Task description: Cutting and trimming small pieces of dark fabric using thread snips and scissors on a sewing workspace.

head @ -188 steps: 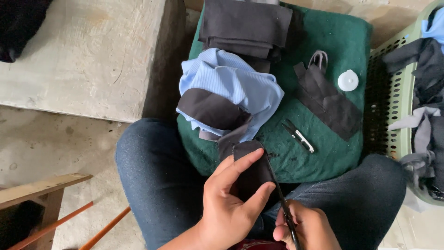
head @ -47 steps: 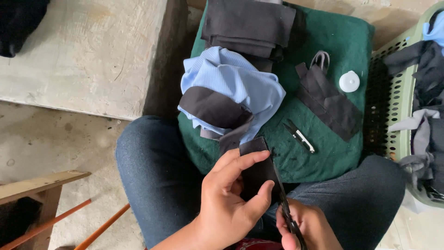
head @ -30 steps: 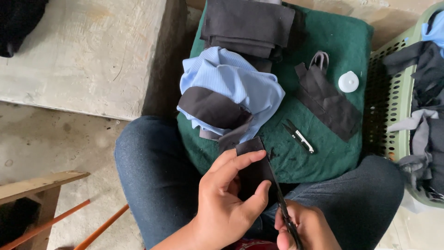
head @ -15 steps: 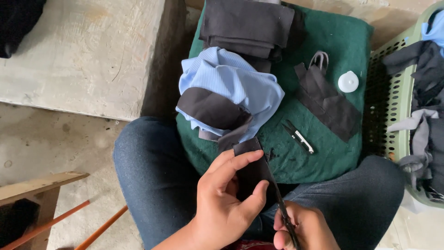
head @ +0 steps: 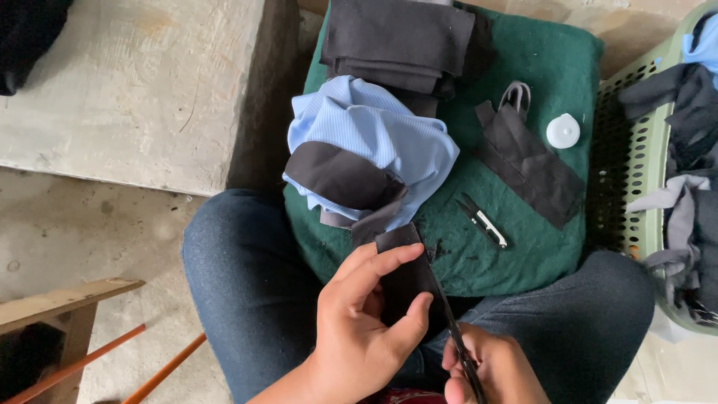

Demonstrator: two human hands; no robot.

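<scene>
1. A black fabric strip [head: 404, 273] is pinched taut between thumb and fingers of the left hand [head: 359, 337], keeping its edge steady.
2. Scissors [head: 452, 333] are gripped by the right hand [head: 490, 370], blades laid along the strip's right edge.
3. Thread snips [head: 482, 221] are left just beyond, within reach.

scissors [head: 458, 338] handles: cut off below | basket [head: 649, 187]: cropped right

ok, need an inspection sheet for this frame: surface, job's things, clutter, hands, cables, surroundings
Surface: green cushion across the lap.
Job's things: black fabric piece, scissors along its edge.
Clutter: blue shirt, folded dark cloth, black fabric strip, thread snips, white round cap.
Hands: left hand pinches the fabric; right hand grips the scissors.
Cables: nothing seen.
Surroundings: green basket of clothes, concrete slab, wooden bench.
</scene>
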